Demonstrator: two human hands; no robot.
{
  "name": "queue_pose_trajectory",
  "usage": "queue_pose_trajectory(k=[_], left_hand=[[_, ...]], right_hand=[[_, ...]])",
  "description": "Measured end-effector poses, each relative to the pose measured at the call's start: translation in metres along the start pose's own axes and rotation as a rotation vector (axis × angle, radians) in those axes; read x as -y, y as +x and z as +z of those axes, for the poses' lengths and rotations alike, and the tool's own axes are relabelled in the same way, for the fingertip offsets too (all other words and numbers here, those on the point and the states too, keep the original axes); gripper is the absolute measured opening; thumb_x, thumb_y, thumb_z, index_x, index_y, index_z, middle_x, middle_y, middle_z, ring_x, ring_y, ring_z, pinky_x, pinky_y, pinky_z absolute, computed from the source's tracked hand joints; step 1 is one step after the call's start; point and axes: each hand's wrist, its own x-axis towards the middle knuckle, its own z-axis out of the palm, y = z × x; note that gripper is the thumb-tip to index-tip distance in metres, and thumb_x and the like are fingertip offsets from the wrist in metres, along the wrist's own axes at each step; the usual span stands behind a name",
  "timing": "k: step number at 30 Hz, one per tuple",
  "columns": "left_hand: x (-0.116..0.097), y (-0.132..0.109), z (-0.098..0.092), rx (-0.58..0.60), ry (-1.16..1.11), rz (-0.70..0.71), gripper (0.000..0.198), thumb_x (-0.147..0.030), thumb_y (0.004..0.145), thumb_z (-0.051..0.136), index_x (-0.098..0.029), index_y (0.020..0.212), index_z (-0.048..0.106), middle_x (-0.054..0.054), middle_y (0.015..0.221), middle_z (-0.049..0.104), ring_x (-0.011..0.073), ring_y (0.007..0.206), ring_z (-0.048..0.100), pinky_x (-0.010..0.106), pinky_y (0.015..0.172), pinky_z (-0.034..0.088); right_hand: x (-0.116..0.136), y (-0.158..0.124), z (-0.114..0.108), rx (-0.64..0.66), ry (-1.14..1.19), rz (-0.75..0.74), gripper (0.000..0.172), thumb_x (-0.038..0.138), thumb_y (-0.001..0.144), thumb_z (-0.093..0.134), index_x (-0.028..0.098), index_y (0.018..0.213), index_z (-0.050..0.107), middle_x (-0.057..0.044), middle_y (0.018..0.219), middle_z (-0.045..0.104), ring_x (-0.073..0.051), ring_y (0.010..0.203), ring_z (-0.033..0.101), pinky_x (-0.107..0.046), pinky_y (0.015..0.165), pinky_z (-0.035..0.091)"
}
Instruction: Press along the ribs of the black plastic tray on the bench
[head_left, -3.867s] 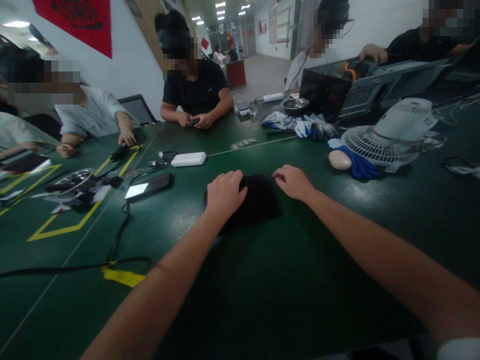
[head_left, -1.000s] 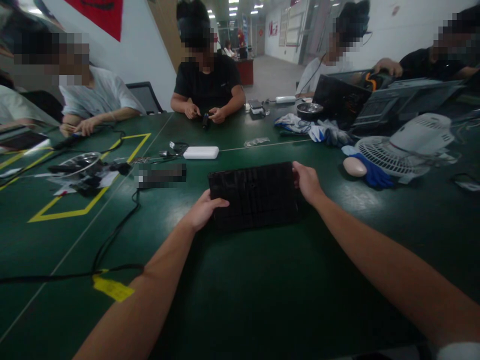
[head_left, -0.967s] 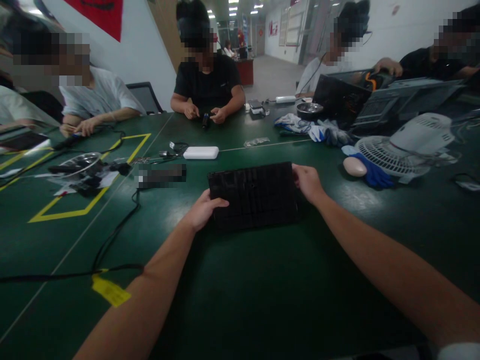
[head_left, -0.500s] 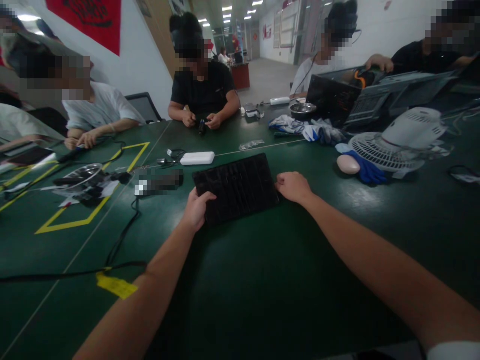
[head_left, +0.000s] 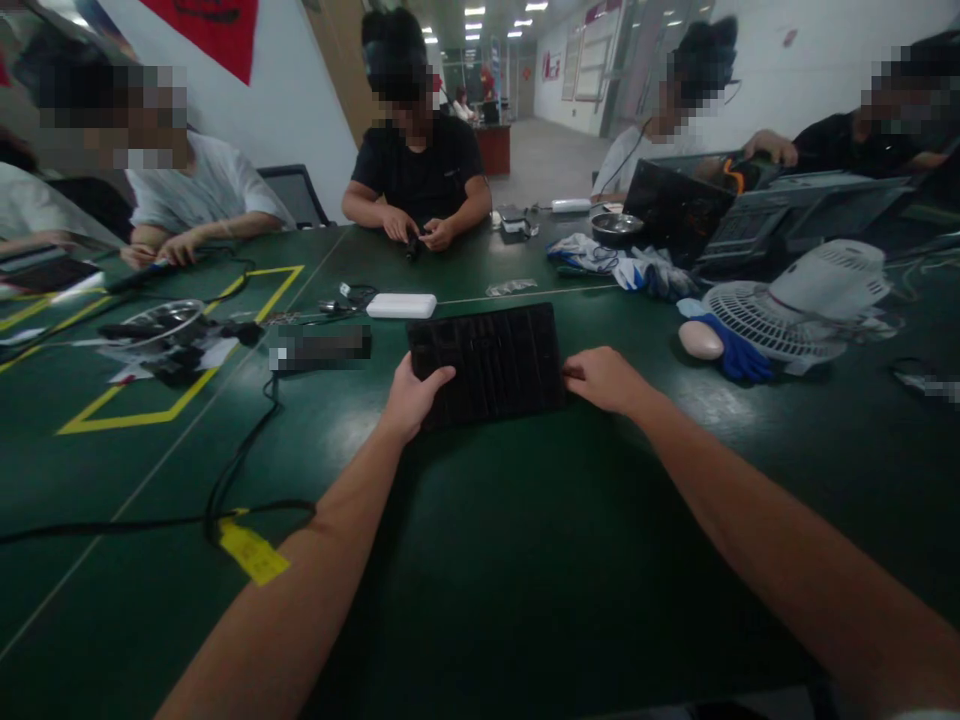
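Glossy green tabletop [head_left: 525, 560] spreads nearside of the black rectangular panel [head_left: 506, 350] my left hand [head_left: 412, 400] holds. I can't tell whether my right hand [head_left: 609, 378] grips its right edge.

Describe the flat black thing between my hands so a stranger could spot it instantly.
On the big green table, find the camera wearer's left hand and right hand. The black panel is between them, gripped at its left side. Unlike the slim white bar beyond, it is broad, with lines across its face.
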Motion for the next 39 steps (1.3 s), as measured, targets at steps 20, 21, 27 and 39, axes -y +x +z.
queue_pose_trajectory(k=[20, 21, 27, 39], left_hand=[[0.008, 0.004, -0.001, 0.056, 0.069, 0.093, 0.045, -0.029, 0.069, 0.081, -0.017, 0.109, 0.065, 0.009, 0.111, 0.073, 0.0289, 0.106, 0.069, 0.048, 0.101, 0.052], [0.008, 0.003, 0.000, 0.055, 0.075, 0.095, 0.045, -0.029, 0.069, 0.080, -0.017, 0.109, 0.065, 0.010, 0.111, 0.074, 0.0287, 0.106, 0.069, 0.048, 0.101, 0.052], [0.009, 0.003, 0.001, 0.052, 0.090, 0.111, 0.044, -0.028, 0.069, 0.079, -0.016, 0.109, 0.064, 0.010, 0.110, 0.074, 0.0276, 0.105, 0.069, 0.048, 0.100, 0.052], [0.009, 0.004, 0.001, 0.044, 0.112, 0.113, 0.044, -0.029, 0.070, 0.079, -0.016, 0.109, 0.064, 0.010, 0.110, 0.075, 0.0277, 0.103, 0.070, 0.048, 0.098, 0.053]], right_hand=[[0.089, 0.065, -0.030, -0.028, 0.764, 0.042, 0.013, 0.012, 0.080, 0.068, 0.017, 0.090, 0.076, -0.003, 0.076, 0.075, -0.014, 0.069, 0.067, -0.030, 0.071, 0.058], [0.089, 0.067, -0.027, -0.028, 0.763, 0.059, 0.013, 0.011, 0.080, 0.068, 0.017, 0.088, 0.076, -0.003, 0.074, 0.074, -0.013, 0.067, 0.067, -0.028, 0.068, 0.057], [0.088, 0.068, -0.020, 0.010, 0.704, 0.071, 0.012, 0.010, 0.080, 0.067, 0.017, 0.085, 0.075, -0.003, 0.071, 0.074, -0.013, 0.063, 0.067, -0.026, 0.064, 0.056], [0.103, 0.063, -0.019, -0.085, 0.448, 0.030, 0.017, 0.010, 0.082, 0.065, 0.016, 0.092, 0.077, -0.005, 0.075, 0.076, -0.016, 0.068, 0.072, -0.029, 0.070, 0.058]])
